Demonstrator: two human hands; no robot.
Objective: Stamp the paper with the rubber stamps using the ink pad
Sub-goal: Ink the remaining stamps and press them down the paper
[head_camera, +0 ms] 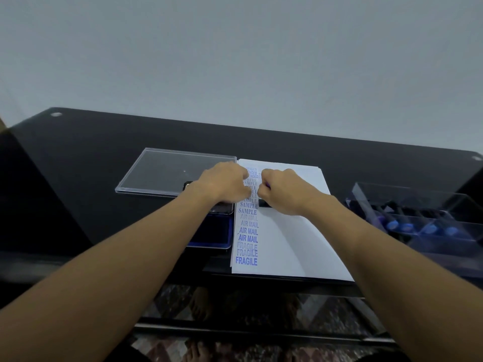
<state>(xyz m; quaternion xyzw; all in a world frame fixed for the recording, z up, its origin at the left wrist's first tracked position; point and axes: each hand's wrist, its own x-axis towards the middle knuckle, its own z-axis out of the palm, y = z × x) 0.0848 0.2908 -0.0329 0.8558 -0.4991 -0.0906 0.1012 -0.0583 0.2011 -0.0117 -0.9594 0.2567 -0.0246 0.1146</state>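
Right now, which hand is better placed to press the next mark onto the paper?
Right. The right hand grips a stamp over the paper, beside the SAMPLE column; the left hand only rests on the paper's left edge.

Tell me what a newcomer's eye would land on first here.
A column of blue stamped words, FRAGILE, AIR MAIL, SAMPLE, runs up the left edge of the paper. Both hands meet over its far end: the right hand grips a stamp, the left hand beside it. A clear box of stamps stands at the right.
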